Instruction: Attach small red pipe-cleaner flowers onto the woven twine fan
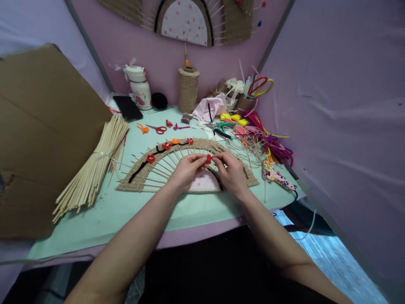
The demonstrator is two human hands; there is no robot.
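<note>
Between the fingertips of both hands is a small red pipe-cleaner flower (209, 158). My left hand (188, 169) pinches it from the left, and my right hand (230, 169) pinches it from the right. Beneath them lies a fan-shaped piece of woven twine and sticks (133, 182), its lower middle covered by spotted white fabric (202, 182). Along its left arc runs a black pipe-cleaner branch (136, 170) with red flowers (151, 158) and an orange flower (175, 141) on it. My hands hide part of the fan's right side.
A bundle of sticks (91, 169) lies left by a cardboard sheet (47, 139). Behind the fan are red scissors (160, 129), green-handled pliers (223, 131) and a twine spool (189, 89). Pipe cleaners (278, 145) and a patterned glue gun (278, 176) lie right. A bottle (140, 88) stands behind.
</note>
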